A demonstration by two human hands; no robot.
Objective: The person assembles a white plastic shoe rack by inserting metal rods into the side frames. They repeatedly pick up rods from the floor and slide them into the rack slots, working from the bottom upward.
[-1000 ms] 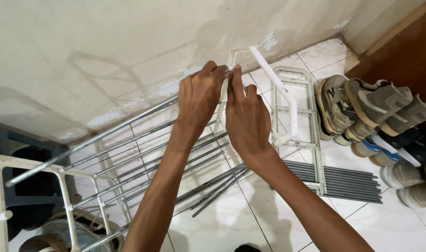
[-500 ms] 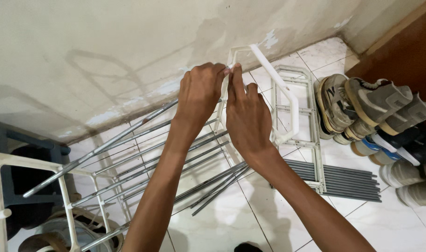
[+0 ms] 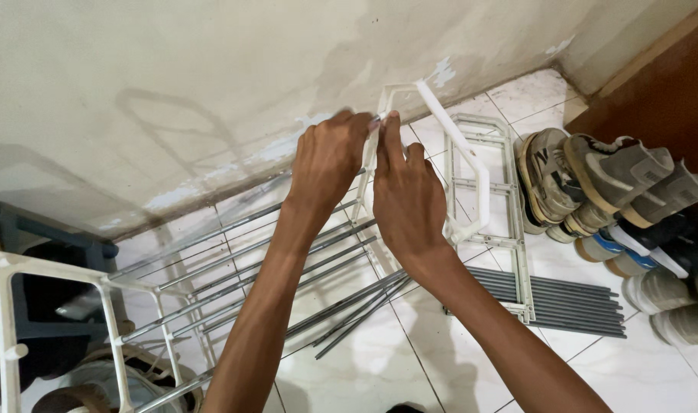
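Between both hands' grip sits the white frame.

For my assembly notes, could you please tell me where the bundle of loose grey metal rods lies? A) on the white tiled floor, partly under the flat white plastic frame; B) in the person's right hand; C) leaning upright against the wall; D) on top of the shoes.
A: the bundle of loose grey metal rods lies flat on the white tiled floor, its left ends tucked under the flat white plastic frame.
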